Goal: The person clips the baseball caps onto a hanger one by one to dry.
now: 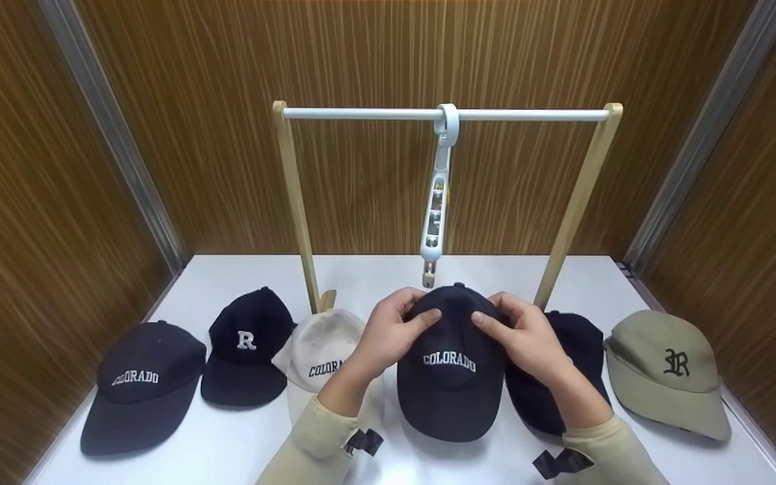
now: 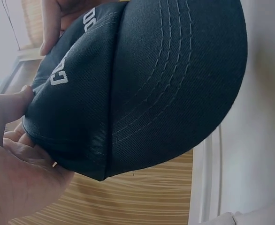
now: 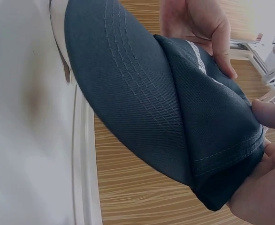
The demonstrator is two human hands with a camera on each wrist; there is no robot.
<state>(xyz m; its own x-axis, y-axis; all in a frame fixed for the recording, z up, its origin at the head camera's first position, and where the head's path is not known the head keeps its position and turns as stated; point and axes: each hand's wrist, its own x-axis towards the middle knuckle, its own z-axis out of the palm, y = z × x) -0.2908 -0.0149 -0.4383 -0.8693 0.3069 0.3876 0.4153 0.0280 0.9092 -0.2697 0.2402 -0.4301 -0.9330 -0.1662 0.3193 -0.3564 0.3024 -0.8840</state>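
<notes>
Both hands hold a dark navy cap (image 1: pixel 452 397) with white COLORADO lettering, brim pointing down toward the person in the head view. My left hand (image 1: pixel 391 333) grips the crown's left side, thumb on the front and fingers behind. On the opposite side my right hand (image 1: pixel 526 337) grips it the same way. In the left wrist view the cap (image 2: pixel 76 103) shows its stitched brim, with the left hand (image 2: pixel 25 173) at the crown's edge. The right wrist view has the right hand (image 3: pixel 264 178) pinching the cap's (image 3: pixel 217 122) side. A white clip hanger (image 1: pixel 432 222) hangs just behind the crown.
The hanger hooks over a white rail (image 1: pixel 361 114) between wooden posts. On the white table (image 1: pixel 226 273) lie a navy COLORADO cap (image 1: pixel 145 391), a navy R cap (image 1: pixel 246 350), a cream cap (image 1: pixel 327 337), a dark cap (image 1: pixel 580 337) partly hidden by the right arm, and an olive cap (image 1: pixel 664 364).
</notes>
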